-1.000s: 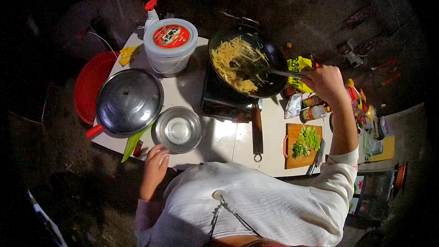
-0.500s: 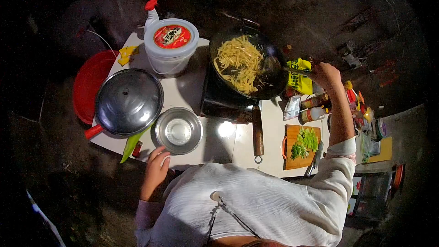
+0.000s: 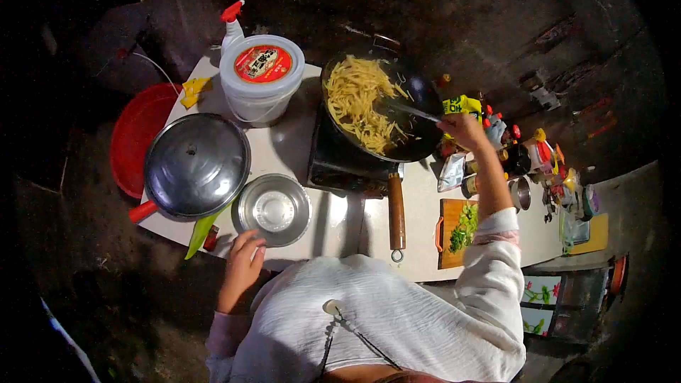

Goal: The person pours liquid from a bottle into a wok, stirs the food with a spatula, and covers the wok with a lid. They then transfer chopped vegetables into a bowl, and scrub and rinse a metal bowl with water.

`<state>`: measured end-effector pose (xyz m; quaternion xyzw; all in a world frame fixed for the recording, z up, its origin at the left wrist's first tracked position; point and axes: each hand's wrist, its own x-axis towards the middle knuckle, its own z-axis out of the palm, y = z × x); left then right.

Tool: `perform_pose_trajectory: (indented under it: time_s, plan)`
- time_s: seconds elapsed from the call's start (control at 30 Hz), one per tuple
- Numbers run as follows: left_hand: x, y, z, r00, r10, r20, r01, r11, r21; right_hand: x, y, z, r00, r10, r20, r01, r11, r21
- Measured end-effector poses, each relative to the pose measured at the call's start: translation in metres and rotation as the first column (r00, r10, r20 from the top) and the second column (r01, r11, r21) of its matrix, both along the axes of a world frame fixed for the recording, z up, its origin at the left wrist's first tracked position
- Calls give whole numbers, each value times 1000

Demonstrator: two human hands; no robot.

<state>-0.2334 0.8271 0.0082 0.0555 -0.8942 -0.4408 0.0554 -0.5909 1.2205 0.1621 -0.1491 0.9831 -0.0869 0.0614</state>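
My right hand (image 3: 462, 130) is wrapped round the handle of a metal spatula (image 3: 410, 110), whose blade reaches into a black wok (image 3: 420, 85). Pale yellow shredded food (image 3: 360, 91) lies in the wok, mostly on its left side. The wok rests on a black stove (image 3: 330, 159), its wooden handle (image 3: 396, 213) pointing toward my body. Beside the near left rim of a metal bowl (image 3: 275, 211), my left hand (image 3: 246, 259) hovers with its fingers apart and holds nothing.
A lidded pan (image 3: 197, 164) and a white bucket (image 3: 262, 78) stand on the left, next to a red basin (image 3: 131, 142). Chopped greens lie on a cutting board (image 3: 451, 236) at the right. Bottles and seasoning packets (image 3: 452, 172) stand behind the board.
My right hand has moved left toward the wok with the spatula. The shredded food has shifted within the wok. My left hand has stayed nearly still by the bowl.
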Motion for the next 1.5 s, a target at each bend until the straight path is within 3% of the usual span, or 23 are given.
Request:
perform_pose_trajectory:
  time_s: [0.1,0.23,0.3,0.37,0.4,0.47,0.5,0.57,0.63,0.67,0.73,0.83,0.87,0.9,0.97,1.1,1.2,1.27,1.33,1.37,1.4,1.47,1.5]
  plan:
    - [1,-1,0,1000,-8,15,8,1000,7,26,1,59,964,210,-166,-154,943,296]
    - [-2,1,3,999,-49,10,49,999,8,34,-1,111,981,157,-113,-60,804,591]
    - [-6,2,5,998,-58,15,58,998,17,20,15,122,996,88,10,-79,832,550]
    - [-8,3,8,998,-59,19,58,998,26,23,3,129,997,69,-15,-48,819,572]
    - [-7,3,8,999,-50,15,50,999,16,22,-2,131,991,44,129,-112,808,579]
    - [-5,1,9,999,-35,9,35,999,4,-12,27,106,922,-176,346,-34,851,523]
    - [-3,0,8,999,-32,21,32,999,-1,-15,22,95,923,-170,344,-37,852,522]
    - [1,-1,4,999,-26,30,26,1000,-2,-16,-1,77,785,-331,524,47,874,483]
    - [5,-2,-2,1000,-19,13,20,999,-27,-13,-12,44,738,-293,608,209,956,206]
    - [5,-2,0,1000,-20,13,20,999,-28,-12,-14,34,737,-293,609,210,956,206]
    - [2,-3,9,1000,-20,12,21,999,-33,-9,-15,20,621,-200,758,505,841,-193]
    - [1,-5,12,1000,-1,-12,1,998,-66,-10,1,23,557,-245,794,625,753,-206]
    - [3,-6,10,1000,0,-13,-1,998,-65,-17,22,13,612,-273,742,615,754,-231]
    - [5,-8,7,1000,4,-4,-4,998,-66,-19,46,15,802,-146,580,350,901,-256]
    - [10,-10,-5,1000,10,4,-10,998,-57,-5,43,54,736,-355,577,478,876,-70]
    - [12,-8,-17,1000,-21,12,22,998,-61,6,35,104,824,-398,404,308,912,271]
    - [7,-1,-9,999,-19,37,21,998,-67,-15,47,83,847,-364,388,287,926,243]
    - [4,1,-8,999,1,41,2,998,-68,-39,47,48,905,-264,334,201,957,210]
    - [4,1,-12,1000,-6,8,6,998,-64,-71,48,4,979,131,159,-178,924,338]
    - [4,0,-12,1000,-3,7,4,998,-67,-81,43,-15,960,274,60,-274,870,410]
    - [4,-1,-12,1000,-6,10,7,998,-64,-81,34,-23,959,281,-25,-249,886,391]
    - [4,-3,-9,1000,-10,17,11,998,-62,-47,5,1,986,130,-106,-126,991,48]
    - [4,-4,-8,1000,-1,19,2,998,-66,-40,3,12,986,130,-104,-126,991,45]
